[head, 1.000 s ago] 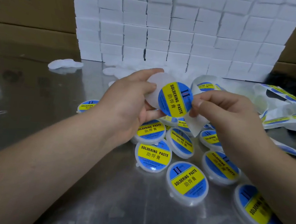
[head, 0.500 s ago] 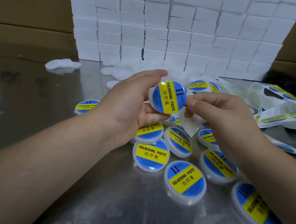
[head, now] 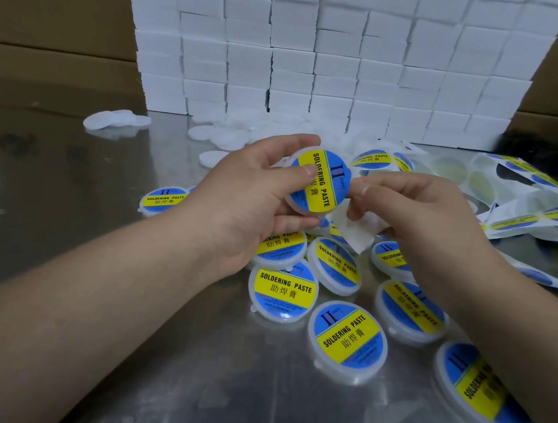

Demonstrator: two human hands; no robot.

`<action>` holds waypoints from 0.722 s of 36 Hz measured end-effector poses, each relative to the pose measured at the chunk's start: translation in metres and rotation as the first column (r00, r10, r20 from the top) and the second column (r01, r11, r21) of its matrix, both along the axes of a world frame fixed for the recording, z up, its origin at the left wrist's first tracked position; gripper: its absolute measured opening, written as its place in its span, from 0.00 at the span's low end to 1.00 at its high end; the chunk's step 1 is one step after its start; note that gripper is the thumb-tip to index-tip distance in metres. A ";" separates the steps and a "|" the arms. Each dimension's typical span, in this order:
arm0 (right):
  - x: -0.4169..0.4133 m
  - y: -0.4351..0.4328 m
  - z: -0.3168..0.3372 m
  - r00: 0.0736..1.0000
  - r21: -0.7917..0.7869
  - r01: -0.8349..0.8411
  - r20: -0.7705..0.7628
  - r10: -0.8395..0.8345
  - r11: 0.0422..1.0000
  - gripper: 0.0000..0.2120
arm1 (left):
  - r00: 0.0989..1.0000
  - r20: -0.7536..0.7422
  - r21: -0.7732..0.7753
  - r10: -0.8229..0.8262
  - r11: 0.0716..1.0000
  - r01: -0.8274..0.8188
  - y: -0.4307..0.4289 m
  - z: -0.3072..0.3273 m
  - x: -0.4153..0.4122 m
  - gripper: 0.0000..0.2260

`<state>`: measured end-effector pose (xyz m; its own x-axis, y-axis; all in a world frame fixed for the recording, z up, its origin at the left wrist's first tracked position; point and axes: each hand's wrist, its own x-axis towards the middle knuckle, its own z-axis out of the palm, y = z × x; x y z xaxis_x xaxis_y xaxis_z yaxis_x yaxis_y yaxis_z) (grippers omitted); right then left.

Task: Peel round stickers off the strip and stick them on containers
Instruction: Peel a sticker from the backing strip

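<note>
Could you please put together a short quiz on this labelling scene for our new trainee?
1. True or false: the container gripped by the left hand already carries a sticker.
2. Where does the sticker strip lie? A) on the table, off to the right; B) draped over the left forearm; C) in the left hand.
3. Which hand holds the scrap of white backing paper?

Key: 1 true. 2 A. 3 the right hand.
</note>
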<state>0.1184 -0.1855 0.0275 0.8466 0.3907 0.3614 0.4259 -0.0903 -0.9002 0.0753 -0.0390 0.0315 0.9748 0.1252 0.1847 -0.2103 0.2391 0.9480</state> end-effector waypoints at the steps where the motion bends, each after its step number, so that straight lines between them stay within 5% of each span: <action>1: 0.000 0.000 0.000 1.000 -0.001 0.003 -0.001 -0.003 1.000 0.16 | 1.000 0.001 0.005 0.001 1.000 -0.001 0.000 0.000 0.000 0.10; 18: 0.003 0.000 -0.004 0.999 -0.035 0.045 0.008 -0.045 0.998 0.12 | 0.998 0.028 0.074 0.056 0.996 -0.058 -0.001 -0.001 0.000 0.12; 26: 0.002 0.002 -0.003 0.993 -0.058 0.112 0.054 -0.109 0.992 0.14 | 0.979 0.152 0.162 0.139 0.973 -0.164 -0.004 -0.003 -0.002 0.14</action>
<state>0.1206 -0.1837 0.0250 0.8670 0.3181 0.3835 0.4552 -0.1929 -0.8692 0.0736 -0.0426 0.0284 0.9102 0.2239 0.3485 -0.3638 0.0297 0.9310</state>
